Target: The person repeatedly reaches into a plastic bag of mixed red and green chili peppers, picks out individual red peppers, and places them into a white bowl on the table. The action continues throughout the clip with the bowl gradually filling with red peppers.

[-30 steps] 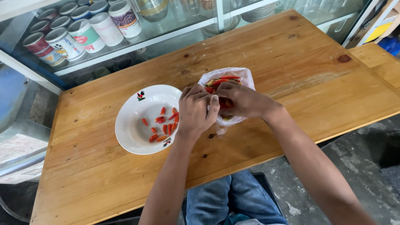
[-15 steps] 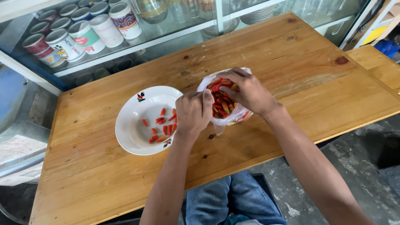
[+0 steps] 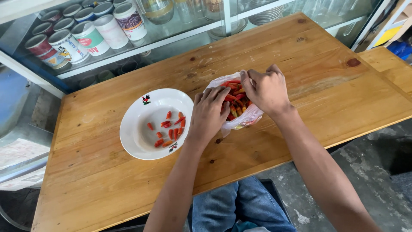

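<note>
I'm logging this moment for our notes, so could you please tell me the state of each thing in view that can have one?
Clear plastic bag: open, full of red chillies, lying on the wooden table.
Round white bowl: upright, a few red chillies inside.
Left hand: fingers reaching into the bag.
Right hand: gripping the bag's rim, holding it open.
Tins on the glass shelf: upright.

wooden table [image 3: 274,56]; tins [image 3: 81,36] on a glass shelf [image 3: 171,34]; stacked plates [image 3: 268,15]
</note>
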